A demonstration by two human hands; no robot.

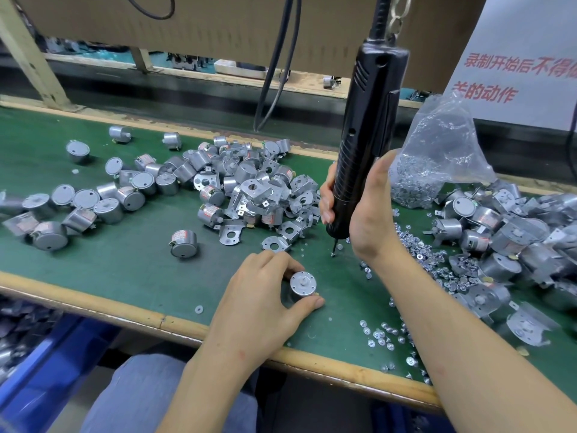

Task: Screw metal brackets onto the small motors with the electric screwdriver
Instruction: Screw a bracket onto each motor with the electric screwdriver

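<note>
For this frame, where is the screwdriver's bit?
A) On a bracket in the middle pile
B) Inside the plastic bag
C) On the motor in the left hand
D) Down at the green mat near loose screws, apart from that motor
D: the right hand grips the electric screwdriver with its bit down at the green mat by the loose screws, apart from the motor that the left hand holds.

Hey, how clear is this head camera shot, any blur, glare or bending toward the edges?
Head view, middle: sharp, with the motor in the left hand and the screwdriver in the right hand both crisp. Head view, edges: the far-left motors smear and the table edge bows from the wide lens. The plastic bag glints; light is even, shadows soft.
</note>
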